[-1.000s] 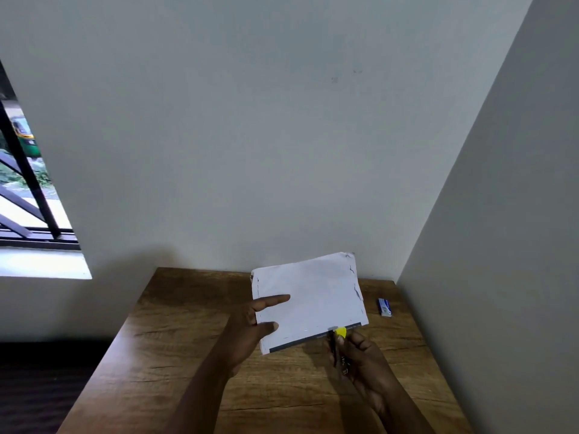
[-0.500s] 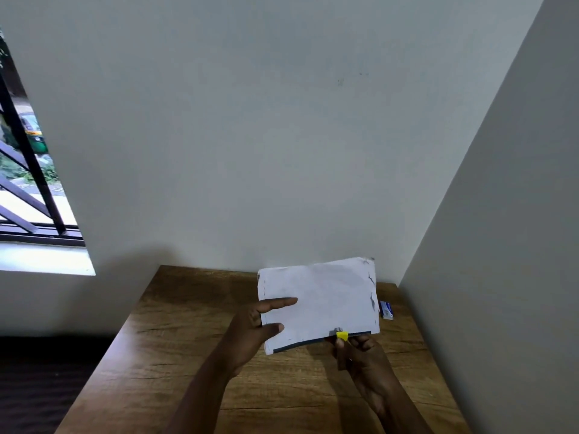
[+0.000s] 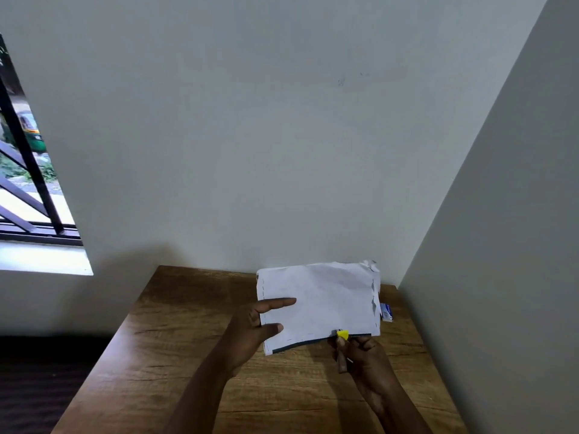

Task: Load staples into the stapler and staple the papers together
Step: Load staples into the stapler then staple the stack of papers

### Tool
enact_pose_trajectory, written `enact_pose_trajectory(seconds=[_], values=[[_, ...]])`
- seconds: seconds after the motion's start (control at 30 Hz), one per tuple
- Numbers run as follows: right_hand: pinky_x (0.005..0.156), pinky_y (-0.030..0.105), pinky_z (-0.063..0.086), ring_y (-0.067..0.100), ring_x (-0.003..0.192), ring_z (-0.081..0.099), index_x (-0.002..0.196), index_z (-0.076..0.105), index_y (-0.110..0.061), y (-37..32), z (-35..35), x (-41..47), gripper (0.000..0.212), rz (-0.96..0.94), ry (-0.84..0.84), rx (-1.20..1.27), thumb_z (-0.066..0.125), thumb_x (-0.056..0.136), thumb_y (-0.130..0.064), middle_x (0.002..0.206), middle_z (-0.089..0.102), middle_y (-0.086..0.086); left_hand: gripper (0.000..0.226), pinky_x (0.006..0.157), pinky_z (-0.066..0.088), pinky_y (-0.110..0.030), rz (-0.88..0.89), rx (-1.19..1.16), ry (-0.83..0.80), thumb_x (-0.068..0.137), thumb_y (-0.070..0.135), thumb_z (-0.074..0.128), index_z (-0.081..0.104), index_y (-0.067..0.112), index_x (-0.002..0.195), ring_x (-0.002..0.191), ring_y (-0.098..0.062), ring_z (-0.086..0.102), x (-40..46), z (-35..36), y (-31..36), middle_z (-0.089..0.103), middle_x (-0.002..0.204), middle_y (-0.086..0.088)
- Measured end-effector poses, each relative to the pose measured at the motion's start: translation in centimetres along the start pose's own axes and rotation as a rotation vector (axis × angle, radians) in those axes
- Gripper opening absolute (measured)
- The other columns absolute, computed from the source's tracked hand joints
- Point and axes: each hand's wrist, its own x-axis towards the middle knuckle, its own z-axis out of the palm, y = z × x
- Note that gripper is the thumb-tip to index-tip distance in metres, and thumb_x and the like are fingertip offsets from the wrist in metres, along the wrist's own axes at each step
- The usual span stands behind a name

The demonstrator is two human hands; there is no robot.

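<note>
Here, papers (image 3: 322,303) pinched in left hand (image 3: 250,332), stapler (image 3: 342,335) in right hand (image 3: 363,355) at lower edge

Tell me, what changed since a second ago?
The papers turned flatter and slid right, now covering part of the blue box. The right hand shifted the stapler along the bottom edge. Unchanged: the left hand keeps its grip on the papers' left side, above the table.

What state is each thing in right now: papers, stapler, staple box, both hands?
papers: held up off the table, edges ragged on the right side
stapler: yellow tip at the papers' bottom edge, mostly hidden
left hand: grip shut on papers
right hand: grip shut on stapler
staple box: lying on table, partly hidden behind the papers
</note>
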Motion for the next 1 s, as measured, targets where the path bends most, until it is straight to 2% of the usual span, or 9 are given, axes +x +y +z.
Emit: enact_pose_trajectory(seconds=[0.1,0.2,0.37,0.53,0.63,0.77,0.87,0.93,1.0], values=[[0.062,0.022,0.057,0.013,0.079,0.073,0.089,0.077,-0.007,-0.1,-0.1,0.3,0.033,-0.014,0.001,-0.004,0.081,0.057,-0.015,0.089,0.077,0.007,0.048,0.085,0.053,-0.013,-0.004,0.002,0.002,0.086,-0.004,0.065,0.071,0.036,0.112,0.115,0.006,0.058,0.1,0.1,0.1,0.065,0.12,0.028],[0.064,0.021,0.057,0.011,0.077,0.072,0.084,0.079,-0.009,0.1,-0.1,0.5,0.02,-0.022,-0.004,-0.017,0.074,0.064,-0.01,0.084,0.077,0.005,0.049,0.089,0.052,-0.015,-0.005,0.001,0.005,0.085,-0.005,0.065,0.072,0.035,0.112,0.115,0.006,0.058,0.2,0.0,0.1,0.065,0.121,0.028],[0.072,0.028,0.053,0.015,0.082,0.072,0.094,0.074,-0.005,-0.1,0.4,0.7,0.041,-0.032,0.019,-0.026,0.08,0.055,-0.014,0.091,0.077,0.008,0.05,0.092,0.052,-0.017,-0.016,0.009,0.009,0.085,-0.005,0.065,0.071,0.037,0.112,0.117,0.004,0.058,0.5,0.0,-0.1,0.064,0.121,0.029],[0.066,0.033,0.049,0.023,0.073,0.063,0.095,0.067,-0.003,-0.9,-0.3,0.3,0.024,0.041,-0.085,-0.004,0.069,0.073,-0.013,0.078,0.067,0.012,0.049,0.085,0.055,-0.019,-0.052,-0.023,0.032,0.085,-0.003,0.065,0.071,0.037,0.113,0.114,0.002,0.06,0.8,-0.3,-0.2,0.065,0.123,0.023],[0.062,0.033,0.044,0.019,0.063,0.054,0.102,0.062,-0.005,-1.5,-1.5,-0.1,0.041,0.057,-0.111,-0.079,0.076,0.065,-0.017,0.066,0.058,0.008,0.048,0.086,0.056,-0.022,-0.068,-0.042,0.024,0.085,-0.002,0.066,0.07,0.036,0.114,0.113,-0.001,0.061,0.9,-0.3,-0.1,0.066,0.123,0.02],[0.069,0.029,0.059,0.012,0.072,0.068,0.096,0.07,-0.015,-2.7,-2.9,-0.3,0.054,-0.055,-0.065,-0.355,0.091,0.046,-0.017,0.077,0.071,0.0,0.048,0.085,0.057,-0.023,-0.09,-0.036,0.016,0.084,-0.001,0.068,0.07,0.038,0.113,0.113,-0.003,0.062,1.0,0.0,-0.1,0.067,0.12,0.021],[0.068,0.018,0.057,0.004,0.094,0.07,0.11,0.065,-0.032,-3.7,-3.2,0.0,0.053,-0.203,0.033,-0.446,0.079,0.07,0.001,0.105,0.074,-0.012,0.045,0.087,0.058,-0.027,-0.128,-0.036,0.018,0.084,0.001,0.069,0.071,0.036,0.113,0.114,-0.01,0.06,1.1,0.1,-0.3,0.064,0.124,0.016],[0.067,0.01,0.054,0.0,0.097,0.068,0.103,0.068,-0.04,-4.6,-2.9,0.0,0.047,-0.275,0.042,-0.505,0.07,0.08,0.001,0.106,0.073,-0.018,0.043,0.089,0.058,-0.029,-0.161,-0.03,0.003,0.085,0.002,0.068,0.071,0.035,0.113,0.114,-0.011,0.059,1.1,0.3,-0.4,0.063,0.126,0.016],[0.068,0.008,0.052,0.001,0.097,0.067,0.1,0.069,-0.038,-5.3,-2.7,0.0,0.042,-0.319,0.044,-0.525,0.068,0.082,0.0,0.105,0.074,-0.017,0.041,0.094,0.056,-0.036,-0.2,-0.055,-0.016,0.087,0.002,0.066,0.071,0.032,0.113,0.116,-0.013,0.058,1.1,0.5,-0.4,0.061,0.128,0.014]])
